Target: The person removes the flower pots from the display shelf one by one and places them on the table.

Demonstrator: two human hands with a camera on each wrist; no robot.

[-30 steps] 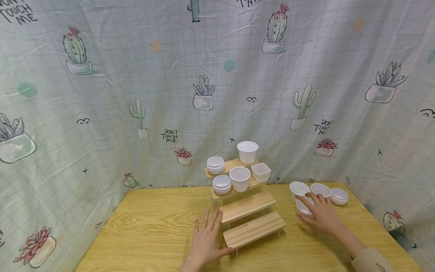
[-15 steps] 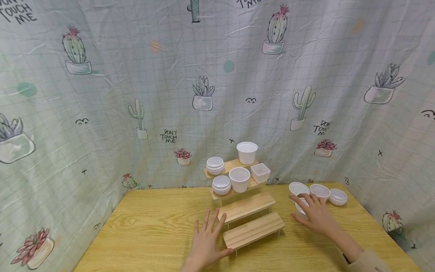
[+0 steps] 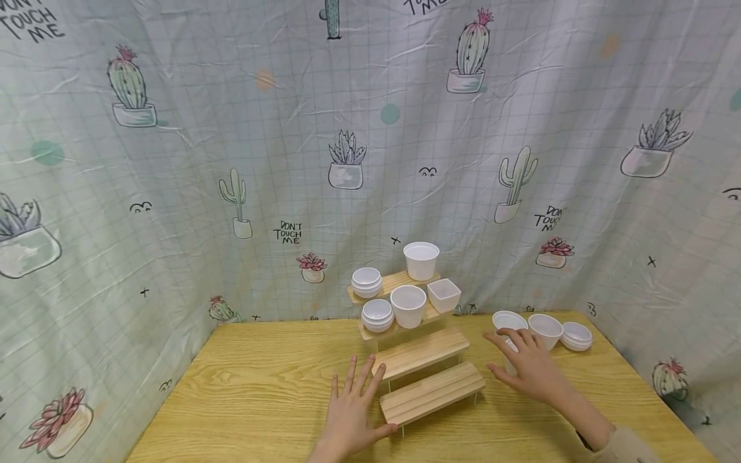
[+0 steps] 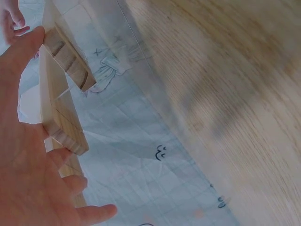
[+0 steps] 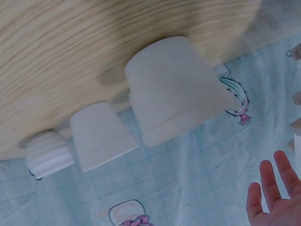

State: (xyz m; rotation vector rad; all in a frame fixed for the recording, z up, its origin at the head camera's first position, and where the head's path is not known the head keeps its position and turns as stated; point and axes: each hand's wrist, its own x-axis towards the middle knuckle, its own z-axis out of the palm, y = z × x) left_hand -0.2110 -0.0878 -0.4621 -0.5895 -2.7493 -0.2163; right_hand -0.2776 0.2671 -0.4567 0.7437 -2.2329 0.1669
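My left hand (image 3: pixel 351 408) is spread beside a stepped wooden display stand. Its thumb meets the end of the lowest board (image 3: pixel 432 393), and its fingers lie along the end of the board above (image 3: pixel 422 352); the left wrist view shows this contact. My right hand (image 3: pixel 529 370), fingers loosely extended, hovers over the front white pot (image 3: pixel 511 368), partly hiding it in the head view. In the right wrist view, the right hand's fingers (image 5: pixel 269 181) stand apart from the large white pot (image 5: pixel 174 89).
Behind my right hand stand a white pot (image 3: pixel 509 317), another one (image 3: pixel 545 329) and a ridged white jar (image 3: pixel 576 337). The stand's upper two boards bear several white pots, including a square one (image 3: pixel 444 296). A cactus-print curtain (image 3: pixel 278 128) borders the wooden table (image 3: pixel 260 386).
My right hand has shifted left across the front pot, its fingers now reaching past the pot's left side. The left hand stays at the stand with little change.
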